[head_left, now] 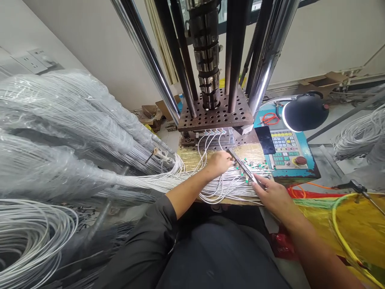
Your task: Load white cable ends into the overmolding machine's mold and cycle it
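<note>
Bar (244,169) slants between 2 hands (273,195), above white cables (164,182).

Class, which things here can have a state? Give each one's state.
Lamp, lit
Black device, screen dark
Cardboard box, open
Cable bundles at left, plastic-wrapped
White cables, unwrapped, side by side
Metal bar, held slanted
Right hand, gripping bar's near end
Left hand, fingers bent
Red-handled scissors, lying down

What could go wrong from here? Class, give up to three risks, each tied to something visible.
The left hand is just in front of the press; reaching in, it might get pinched. The right hand holds the metal bar among crowded white cables, which could snag. The phone lies at the control box's edge and might be knocked off.
</note>
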A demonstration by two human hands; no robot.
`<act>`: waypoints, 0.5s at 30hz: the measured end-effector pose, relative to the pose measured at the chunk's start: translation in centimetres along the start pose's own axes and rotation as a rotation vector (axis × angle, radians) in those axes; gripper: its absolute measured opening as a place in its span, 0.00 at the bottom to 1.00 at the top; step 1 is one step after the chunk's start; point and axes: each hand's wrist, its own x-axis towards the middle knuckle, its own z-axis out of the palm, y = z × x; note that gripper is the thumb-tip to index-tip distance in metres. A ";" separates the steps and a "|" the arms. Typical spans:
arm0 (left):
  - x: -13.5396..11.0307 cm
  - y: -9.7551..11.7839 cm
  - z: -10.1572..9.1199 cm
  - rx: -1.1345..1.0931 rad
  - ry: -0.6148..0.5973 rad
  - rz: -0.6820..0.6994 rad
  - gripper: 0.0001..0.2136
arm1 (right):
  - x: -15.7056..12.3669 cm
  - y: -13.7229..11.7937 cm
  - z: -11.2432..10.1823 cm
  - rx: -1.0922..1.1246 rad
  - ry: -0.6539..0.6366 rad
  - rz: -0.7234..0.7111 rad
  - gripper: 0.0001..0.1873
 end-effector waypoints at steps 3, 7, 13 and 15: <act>0.2 -1.7 -2.2 -0.174 0.307 -0.179 0.10 | -0.3 0.1 -0.5 -0.158 -0.076 -0.042 0.32; 1.6 -4.6 -3.7 -0.485 0.587 -0.514 0.15 | -0.3 0.7 -2.3 -0.261 -0.192 -0.068 0.30; 3.9 -6.7 -4.7 -0.723 0.536 -0.674 0.17 | 5.2 -0.6 -6.0 -0.257 -0.288 -0.187 0.24; 4.1 -7.0 -5.6 -0.755 0.565 -0.691 0.19 | 8.7 -2.1 -6.1 -0.247 -0.331 -0.222 0.22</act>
